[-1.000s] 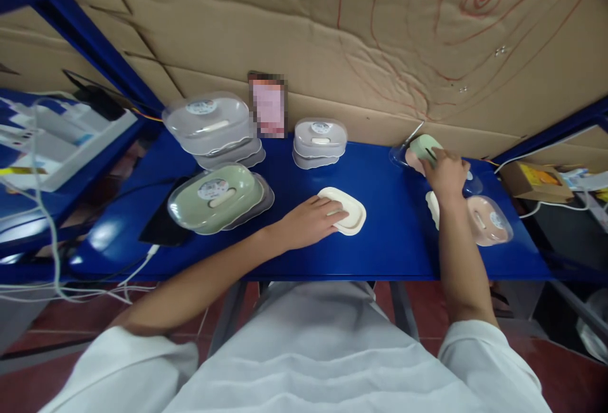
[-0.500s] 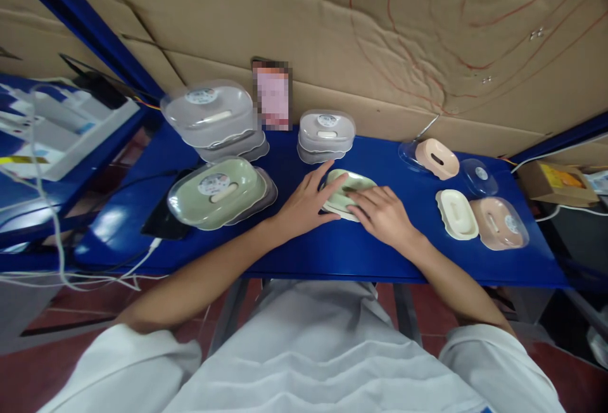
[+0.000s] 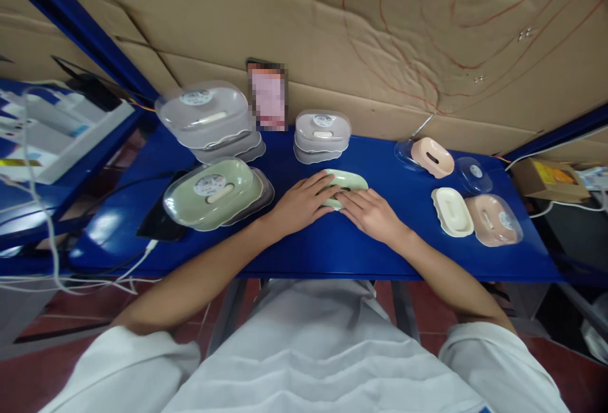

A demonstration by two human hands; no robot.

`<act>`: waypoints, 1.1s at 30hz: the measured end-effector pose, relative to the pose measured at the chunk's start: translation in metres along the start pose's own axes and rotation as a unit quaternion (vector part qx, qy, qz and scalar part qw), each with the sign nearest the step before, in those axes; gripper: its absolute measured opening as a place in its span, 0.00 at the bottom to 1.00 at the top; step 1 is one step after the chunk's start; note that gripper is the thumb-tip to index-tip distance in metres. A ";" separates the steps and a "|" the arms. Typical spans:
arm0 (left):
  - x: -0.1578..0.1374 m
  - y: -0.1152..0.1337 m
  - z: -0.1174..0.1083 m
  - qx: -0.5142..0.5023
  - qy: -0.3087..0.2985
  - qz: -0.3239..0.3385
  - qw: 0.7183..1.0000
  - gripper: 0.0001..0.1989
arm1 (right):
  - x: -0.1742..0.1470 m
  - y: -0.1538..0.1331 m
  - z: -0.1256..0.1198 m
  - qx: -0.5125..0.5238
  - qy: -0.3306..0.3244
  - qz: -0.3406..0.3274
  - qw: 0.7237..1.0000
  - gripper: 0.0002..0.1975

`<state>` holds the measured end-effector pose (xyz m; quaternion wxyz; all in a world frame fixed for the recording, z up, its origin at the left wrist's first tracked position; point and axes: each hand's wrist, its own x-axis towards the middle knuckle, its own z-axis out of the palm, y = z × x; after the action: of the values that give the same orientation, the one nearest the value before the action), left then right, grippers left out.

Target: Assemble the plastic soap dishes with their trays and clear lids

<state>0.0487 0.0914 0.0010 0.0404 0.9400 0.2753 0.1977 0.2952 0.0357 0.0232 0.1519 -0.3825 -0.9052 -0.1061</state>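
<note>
Before you runs the blue shelf (image 3: 304,254), with covered soap dishes stacked at its back and left. At its middle lies the green soap dish tray (image 3: 349,180), now pressed onto the cream one that lay there bare a second ago. Your left hand (image 3: 299,204) and right hand (image 3: 373,213) have closed in, fingers flat and together on its near edge.

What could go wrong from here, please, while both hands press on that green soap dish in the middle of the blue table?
1. The left hand and right hand press the green dish from the near side only; it might slide toward the grey stack behind it.
2. A wide left elbow could perhaps nudge the lidded green box, which already sits tilted on its stack.
3. A cream dish lies near the right forearm.
</note>
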 end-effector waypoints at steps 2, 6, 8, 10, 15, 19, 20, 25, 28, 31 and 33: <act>0.000 0.001 -0.002 0.008 -0.004 -0.001 1.000 0.25 | -0.001 0.000 0.006 -0.010 -0.009 0.000 1.000 0.18; -0.003 0.001 0.000 0.006 -0.018 0.000 1.000 0.24 | -0.002 0.002 0.016 0.006 -0.010 0.002 1.000 0.18; -0.004 0.000 0.002 -0.004 -0.020 -0.004 1.000 0.25 | -0.002 0.014 0.017 0.059 -0.016 0.011 0.998 0.18; -0.004 0.000 0.002 -0.010 -0.027 -0.008 1.000 0.23 | -0.005 0.035 0.016 0.099 -0.012 0.062 0.993 0.21; -0.002 0.004 -0.006 -0.041 -0.033 -0.027 0.998 0.17 | -0.016 0.095 0.020 -0.021 -0.003 0.356 0.934 0.34; -0.002 0.004 -0.008 -0.088 -0.006 -0.060 0.994 0.16 | -0.024 0.107 0.017 -0.009 -0.051 0.367 0.929 0.34; -0.002 0.003 -0.007 -0.098 -0.002 -0.063 0.993 0.16 | -0.025 0.107 0.013 0.011 -0.050 0.332 0.942 0.32; -0.004 0.001 -0.003 -0.103 0.002 -0.072 0.992 0.17 | -0.035 0.112 0.001 0.074 -0.033 0.267 0.960 0.38; -0.003 0.003 -0.005 -0.100 0.004 -0.101 0.990 0.21 | -0.043 0.119 0.005 0.115 -0.077 0.272 0.952 0.44; -0.002 0.003 -0.009 -0.121 0.002 -0.126 0.985 0.28 | -0.044 0.121 0.006 0.166 -0.086 0.248 0.950 0.49; -0.002 0.002 -0.010 -0.149 0.008 -0.133 0.980 0.33 | -0.042 0.119 0.000 0.195 -0.065 0.241 0.949 0.45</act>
<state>0.0445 0.0885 0.0101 0.2031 0.8770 0.3654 0.2370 0.4094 0.0898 0.0174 0.1854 -0.5584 -0.7969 0.1370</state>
